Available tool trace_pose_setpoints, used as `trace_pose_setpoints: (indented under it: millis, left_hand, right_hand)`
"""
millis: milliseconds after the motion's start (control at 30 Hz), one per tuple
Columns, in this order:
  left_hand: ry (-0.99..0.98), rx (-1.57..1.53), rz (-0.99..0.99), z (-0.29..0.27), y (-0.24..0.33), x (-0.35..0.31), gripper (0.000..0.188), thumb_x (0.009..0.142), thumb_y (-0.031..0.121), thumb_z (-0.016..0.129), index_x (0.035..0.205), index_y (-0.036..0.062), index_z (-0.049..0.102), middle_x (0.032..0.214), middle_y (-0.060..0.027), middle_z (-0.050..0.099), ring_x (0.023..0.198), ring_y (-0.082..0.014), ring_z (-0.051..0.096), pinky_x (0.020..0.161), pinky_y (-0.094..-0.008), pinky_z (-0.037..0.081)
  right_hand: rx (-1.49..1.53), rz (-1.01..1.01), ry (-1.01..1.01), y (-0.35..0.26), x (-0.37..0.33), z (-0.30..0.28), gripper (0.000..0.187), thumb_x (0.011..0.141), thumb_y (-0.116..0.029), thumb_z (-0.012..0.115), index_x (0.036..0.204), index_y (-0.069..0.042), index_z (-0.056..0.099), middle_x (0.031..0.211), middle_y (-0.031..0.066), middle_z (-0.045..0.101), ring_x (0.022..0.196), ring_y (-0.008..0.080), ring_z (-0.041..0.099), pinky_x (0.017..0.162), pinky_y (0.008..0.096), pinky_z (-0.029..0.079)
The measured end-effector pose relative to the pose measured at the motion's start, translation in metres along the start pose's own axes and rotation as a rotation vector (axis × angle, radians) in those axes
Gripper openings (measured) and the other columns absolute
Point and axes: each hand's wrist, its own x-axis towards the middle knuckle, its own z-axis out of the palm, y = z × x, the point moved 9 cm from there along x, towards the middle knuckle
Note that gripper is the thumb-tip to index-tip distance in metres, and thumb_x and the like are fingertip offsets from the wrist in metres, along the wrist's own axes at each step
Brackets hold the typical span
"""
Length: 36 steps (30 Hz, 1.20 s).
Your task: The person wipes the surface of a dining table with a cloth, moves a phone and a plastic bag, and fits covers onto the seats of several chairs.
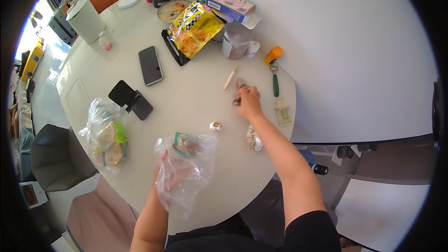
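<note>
Clear plastic bag (204, 158) drapes over the left hand (171, 176), whose grip I cannot make out; well apart, the right hand (249, 102) pinches a small, blurred dark thing (237, 101) above the surface (191, 102).

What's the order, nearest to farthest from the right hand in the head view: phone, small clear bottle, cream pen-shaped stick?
1. Cream pen-shaped stick: just beyond the right hand, slightly left.
2. Phone: farther left.
3. Small clear bottle: far left, beyond the phone.
</note>
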Motion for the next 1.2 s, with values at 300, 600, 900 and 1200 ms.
trace_pose_setpoints:
  millis: [300, 600, 900, 1200]
  left_hand:
    - [0.205, 0.182, 0.228, -0.009, 0.091, -0.048, 0.079, 0.085, 0.058, 0.055, 0.141, 0.0059, 0.035, 0.136, -0.0216, 0.044, 0.114, -0.0373, 0.051, 0.095, -0.0529, 0.042]
    - [0.841, 1.246, 0.627, -0.07, 0.111, -0.145, 0.079, 0.077, 0.025, 0.075, 0.14, 0.004, 0.032, 0.098, -0.0085, 0.057, 0.069, -0.0139, 0.056, 0.057, -0.0316, 0.048]
    - [0.649, 1.921, 1.356, 0.016, 0.069, -0.191, 0.077, 0.07, 0.008, 0.073, 0.136, -0.0029, 0.035, 0.12, -0.0208, 0.049, 0.109, -0.0315, 0.053, 0.089, -0.0387, 0.046]
    - [0.58, 1.96, 0.92, -0.009, 0.179, -0.044, 0.043, 0.087, 0.026, 0.061, 0.122, 0.0018, 0.057, 0.115, -0.018, 0.059, 0.106, -0.0351, 0.052, 0.093, -0.0423, 0.04]
  right_hand:
    - [0.313, -0.105, 0.119, -0.078, -0.049, 0.035, 0.028, 0.066, -0.002, 0.065, 0.093, -0.005, 0.059, 0.108, 0.018, 0.047, 0.102, 0.0361, 0.048, 0.087, 0.0418, 0.045]
    - [0.236, -0.009, 0.252, -0.015, -0.026, -0.013, 0.028, 0.067, 0.003, 0.058, 0.093, -0.007, 0.061, 0.109, 0.0162, 0.051, 0.096, 0.0344, 0.052, 0.086, 0.0396, 0.046]
    - [0.175, -0.263, 0.136, -0.092, -0.105, 0.033, 0.029, 0.066, 0.005, 0.058, 0.091, -0.009, 0.064, 0.104, 0.0114, 0.055, 0.092, 0.0333, 0.055, 0.082, 0.041, 0.048]
    - [0.411, -0.236, 0.061, -0.129, -0.08, -0.014, 0.025, 0.071, 0.003, 0.057, 0.092, -0.007, 0.067, 0.099, 0.0108, 0.058, 0.087, 0.0256, 0.06, 0.079, 0.0339, 0.05]
